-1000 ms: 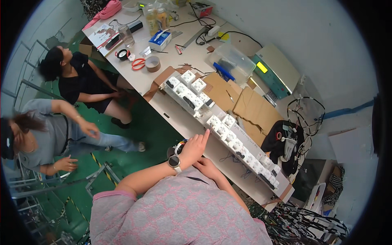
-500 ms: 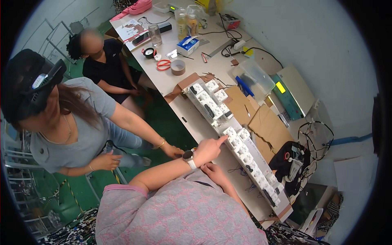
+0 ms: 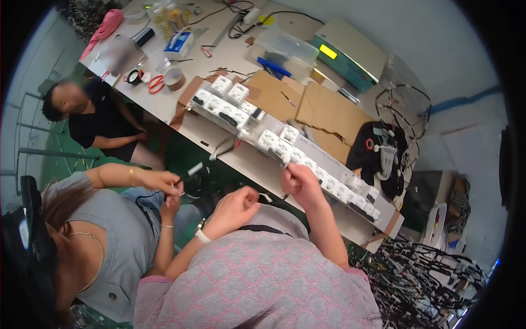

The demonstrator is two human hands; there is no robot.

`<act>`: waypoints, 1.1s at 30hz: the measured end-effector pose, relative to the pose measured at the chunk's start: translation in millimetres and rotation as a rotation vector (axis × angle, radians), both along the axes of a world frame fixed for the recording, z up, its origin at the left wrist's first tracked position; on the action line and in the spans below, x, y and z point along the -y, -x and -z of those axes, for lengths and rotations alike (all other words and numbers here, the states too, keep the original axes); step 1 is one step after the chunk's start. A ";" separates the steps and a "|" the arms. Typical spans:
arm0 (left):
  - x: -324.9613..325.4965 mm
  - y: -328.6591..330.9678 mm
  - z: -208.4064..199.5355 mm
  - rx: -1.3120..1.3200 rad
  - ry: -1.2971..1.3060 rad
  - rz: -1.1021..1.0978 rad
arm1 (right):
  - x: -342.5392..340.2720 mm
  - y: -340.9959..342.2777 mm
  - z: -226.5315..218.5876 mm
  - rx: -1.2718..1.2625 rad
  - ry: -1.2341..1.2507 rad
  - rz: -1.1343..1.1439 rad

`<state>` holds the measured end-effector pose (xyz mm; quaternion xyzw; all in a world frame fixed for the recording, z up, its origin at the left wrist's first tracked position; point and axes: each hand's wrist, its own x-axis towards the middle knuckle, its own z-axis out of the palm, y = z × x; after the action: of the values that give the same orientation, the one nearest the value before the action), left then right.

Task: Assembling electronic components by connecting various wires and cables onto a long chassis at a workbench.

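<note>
My left hand [image 3: 236, 208], with a white-strapped watch [image 3: 201, 232] on its wrist, is held low in front of my body, fingers curled together. A thin piece with a white end [image 3: 265, 198] shows just past its fingertips; whether they grip it is hard to see. My right hand [image 3: 301, 182] is closed at the near edge of a long row of white socket-like blocks [image 3: 309, 163]. Its fingertips are by a small dark spot on the row, and what they pinch is hidden. Black connectors [image 3: 229, 120] sit in some blocks.
A co-worker's hands [image 3: 170, 189] hold a wire piece near a white connector [image 3: 195, 169] at my left. Another person [image 3: 101, 118] sits beyond. On the table [image 3: 181, 116] lie cardboard [image 3: 326, 112], tape [image 3: 174, 79], orange-handled scissors [image 3: 156, 84] and a green-fronted device [image 3: 342, 55].
My left hand has drawn back from pointing at the blocks, and its fingers have curled. My right hand has risen to the row. The view has turned, and the co-worker's hands have come together.
</note>
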<state>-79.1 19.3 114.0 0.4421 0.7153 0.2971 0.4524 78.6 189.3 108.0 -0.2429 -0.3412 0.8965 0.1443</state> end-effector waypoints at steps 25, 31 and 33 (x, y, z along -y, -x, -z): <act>-143.6 -54.2 -18.2 0.818 -0.570 -0.075 | -27.5 -90.8 37.3 0.008 -0.336 -0.114; -99.0 -87.5 3.5 0.311 -0.341 -0.064 | -50.9 -97.7 22.8 0.124 -0.380 0.041; -89.8 -115.3 -25.0 -0.037 -0.310 0.022 | -49.2 -97.9 21.4 0.118 -0.396 0.039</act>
<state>36.2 109.1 139.0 0.5199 0.6642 0.3906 0.3687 176.5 238.4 86.6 -0.2684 -0.5138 0.7933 0.1864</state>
